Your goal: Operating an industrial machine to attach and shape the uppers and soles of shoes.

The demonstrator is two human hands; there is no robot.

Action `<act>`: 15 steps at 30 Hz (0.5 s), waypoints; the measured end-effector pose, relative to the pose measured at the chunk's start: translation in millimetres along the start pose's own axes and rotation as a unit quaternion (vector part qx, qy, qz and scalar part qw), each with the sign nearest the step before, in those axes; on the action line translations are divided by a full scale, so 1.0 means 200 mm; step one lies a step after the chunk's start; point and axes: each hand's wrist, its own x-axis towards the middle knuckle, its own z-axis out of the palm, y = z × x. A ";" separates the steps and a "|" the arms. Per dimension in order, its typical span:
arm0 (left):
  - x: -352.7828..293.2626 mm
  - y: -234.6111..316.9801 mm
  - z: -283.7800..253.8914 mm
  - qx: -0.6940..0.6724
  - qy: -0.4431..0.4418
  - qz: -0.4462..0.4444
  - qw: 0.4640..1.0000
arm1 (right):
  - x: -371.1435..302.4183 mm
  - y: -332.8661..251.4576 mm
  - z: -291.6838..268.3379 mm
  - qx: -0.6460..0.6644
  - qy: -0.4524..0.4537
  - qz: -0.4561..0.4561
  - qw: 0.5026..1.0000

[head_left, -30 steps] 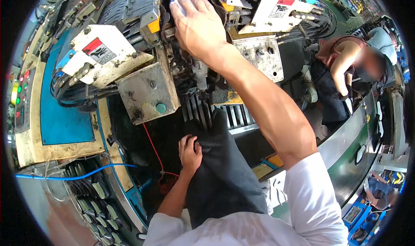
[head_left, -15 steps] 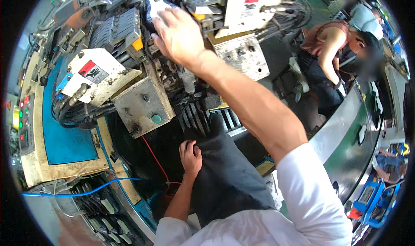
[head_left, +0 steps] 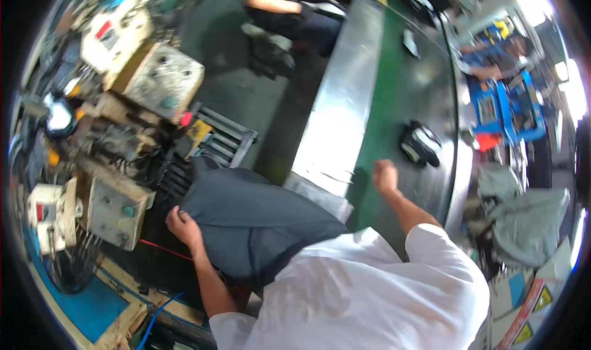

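Observation:
My right hand (head_left: 386,176) is over the green and dark conveyor belt (head_left: 394,85), its fingers curled in and nothing visible in them. A black and white shoe upper (head_left: 422,144) lies on the belt just beyond it, apart from the hand. My left hand (head_left: 183,226) rests against my dark-trousered knee, holding nothing, its fingers loosely bent and a little apart. On the left, the machine (head_left: 117,141) bears a white and dark shoe piece (head_left: 60,116) between its two pale blocks; motion blurs its detail.
A metal ledge (head_left: 335,110) runs along the belt's near side. Farther up the belt lies another light shoe piece (head_left: 410,43). A seated co-worker (head_left: 289,11) is beyond the machine. Blue equipment (head_left: 508,113) and grey cloth (head_left: 529,211) stand at the right.
My view has swung right. My right hand has left the white piece in the machine and come across to the belt. My left hand remains at my knee.

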 end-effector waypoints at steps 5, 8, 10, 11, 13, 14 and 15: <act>-0.01 0.00 0.12 -0.001 -0.051 0.008 0.999 | -0.51 1.18 -0.61 -0.149 -0.110 0.456 0.870; 0.05 -0.06 -0.06 0.057 -0.087 0.041 0.994 | -0.47 1.20 -0.63 -0.119 -0.159 0.499 0.844; 0.07 0.01 -0.06 0.065 -0.127 0.040 0.989 | -0.39 1.31 -0.63 -0.140 -0.150 0.449 0.869; 0.06 0.04 -0.07 0.056 -0.158 0.018 0.986 | -0.31 1.38 -0.63 -0.152 -0.136 0.425 0.882; 0.10 0.08 -0.26 0.083 -0.198 -0.017 0.977 | -0.07 1.32 -0.52 -0.128 -0.114 0.379 0.909; 0.11 0.12 -0.29 0.090 -0.197 -0.018 0.976 | 0.04 1.36 -0.51 -0.137 -0.109 0.368 0.913; 0.12 0.14 -0.31 0.065 -0.212 -0.031 0.975 | 0.13 1.41 -0.51 -0.145 -0.101 0.357 0.917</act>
